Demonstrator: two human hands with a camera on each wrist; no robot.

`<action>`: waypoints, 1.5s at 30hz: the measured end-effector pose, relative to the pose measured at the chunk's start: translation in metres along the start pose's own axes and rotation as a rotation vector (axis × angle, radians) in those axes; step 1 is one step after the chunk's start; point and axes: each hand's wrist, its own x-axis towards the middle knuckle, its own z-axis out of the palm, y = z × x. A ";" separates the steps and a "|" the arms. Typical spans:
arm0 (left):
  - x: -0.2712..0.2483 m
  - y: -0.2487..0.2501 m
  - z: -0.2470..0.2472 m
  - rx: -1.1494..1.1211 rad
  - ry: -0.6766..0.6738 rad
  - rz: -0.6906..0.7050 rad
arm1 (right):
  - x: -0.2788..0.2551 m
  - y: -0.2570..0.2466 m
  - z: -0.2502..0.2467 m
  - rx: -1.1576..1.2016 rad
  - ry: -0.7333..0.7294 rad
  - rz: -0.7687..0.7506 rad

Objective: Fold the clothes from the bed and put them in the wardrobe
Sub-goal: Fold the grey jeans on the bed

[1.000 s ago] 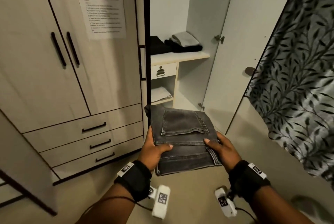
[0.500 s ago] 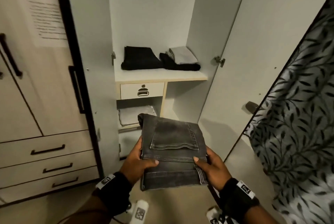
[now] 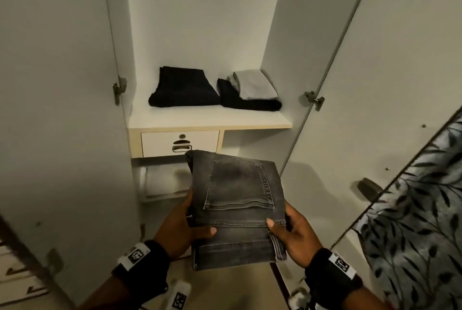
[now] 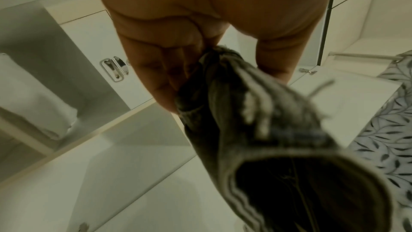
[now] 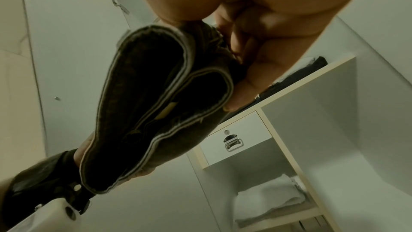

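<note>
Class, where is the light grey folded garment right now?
In the head view, the light grey garment lies on a black one, right side of the wardrobe shelf.

A home bedroom: open wardrobe (image 3: pixel 205 119) holding folded clothes (image 3: pixel 185 91), leaf-patterned curtain (image 3: pixel 420 209) beside.

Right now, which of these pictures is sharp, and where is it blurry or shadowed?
Head view: dim, folded jeans sharp, wardrobe doors bowed by the wide lens. Left wrist view: the jeans' near end blurs out of focus. Right wrist view: the jeans' hems crisp, folds dark inside.
</note>
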 end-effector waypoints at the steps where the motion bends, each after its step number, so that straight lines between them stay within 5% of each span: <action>1: 0.019 -0.001 -0.004 -0.006 -0.002 0.003 | 0.021 0.002 -0.005 -0.017 -0.001 -0.013; 18: 0.370 0.037 -0.016 0.086 0.033 0.126 | 0.369 0.012 -0.123 -0.236 0.149 -0.008; 25: 0.573 0.103 -0.020 0.140 0.190 0.226 | 0.558 -0.045 -0.194 -0.220 0.403 -0.216; 30: 0.682 0.133 -0.019 0.286 0.258 0.253 | 0.688 -0.053 -0.241 -0.280 0.545 -0.120; 35: 0.734 0.068 -0.005 0.710 0.075 -0.040 | 0.730 0.007 -0.252 -0.499 0.421 0.201; 41: 0.746 0.052 0.000 1.057 0.035 -0.078 | 0.745 0.057 -0.243 -0.764 0.264 0.081; 45: 0.742 0.040 -0.002 1.100 -0.017 -0.054 | 0.748 0.078 -0.246 -0.909 0.237 0.046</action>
